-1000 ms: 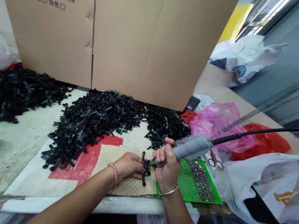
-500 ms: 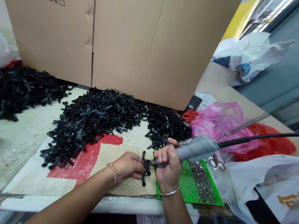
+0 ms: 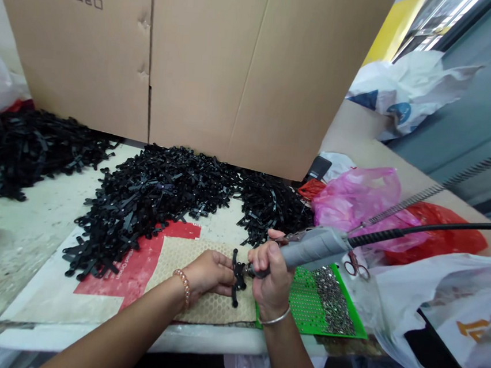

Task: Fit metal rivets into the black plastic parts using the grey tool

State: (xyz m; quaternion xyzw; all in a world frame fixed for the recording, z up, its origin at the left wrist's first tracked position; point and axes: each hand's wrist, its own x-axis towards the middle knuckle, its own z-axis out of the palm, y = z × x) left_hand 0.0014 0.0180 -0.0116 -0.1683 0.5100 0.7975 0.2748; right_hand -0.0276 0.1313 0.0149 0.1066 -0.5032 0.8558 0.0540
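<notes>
My left hand (image 3: 208, 274) rests on a honeycomb-textured beige mat (image 3: 211, 307) and pinches a small black moulded plastic part (image 3: 236, 278) against it. My right hand (image 3: 269, 276) grips a grey rotary tool handpiece (image 3: 315, 248), and a black flexible drive shaft (image 3: 419, 228) runs from it to the right. The tool's tip touches the black part, though my fingers partly hide the contact. A large heap of similar black plastic parts (image 3: 153, 192) lies just beyond the mat.
A big cardboard carton (image 3: 197, 58) stands behind the heap, with more black parts (image 3: 22, 157) at left. To the right lie a green perforated tray (image 3: 304, 299) holding metal bits, small scissors (image 3: 356, 268), pink (image 3: 352, 200) and red (image 3: 440, 237) plastic bags, and a white bag (image 3: 446, 307).
My right hand and the rotary tool have shifted slightly left, closer against the black part. My left hand still holds the part in place.
</notes>
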